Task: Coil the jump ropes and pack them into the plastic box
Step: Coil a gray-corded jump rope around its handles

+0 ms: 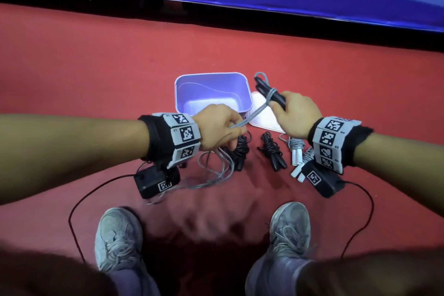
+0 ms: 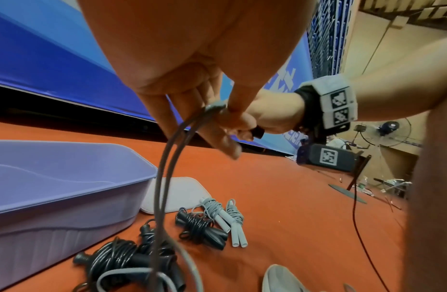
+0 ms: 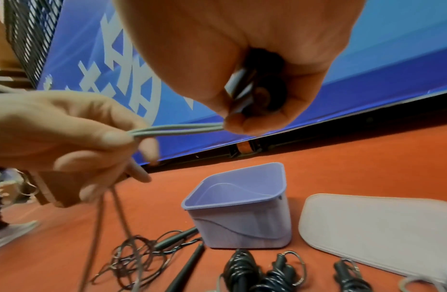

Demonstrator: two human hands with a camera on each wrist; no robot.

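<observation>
Winding grey rope onto handles, box still empty

Right hand (image 1: 296, 113) grip clamps black handles (image 1: 278, 98); left hand (image 1: 217, 125) pinches doubled grey rope (image 1: 257, 112), running taut leftward from handles; plastic box (image 1: 182, 84) just beyond.

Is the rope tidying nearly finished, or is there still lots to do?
About halfway. Already wound: two black rope bundles and grey rope bundles with white handles lie on the red floor. In hand: the right hand grips black handles while the left hand pinches the loose grey cord. Left: finish this coil, then pack everything, as the purple plastic box holds nothing yet.
</observation>
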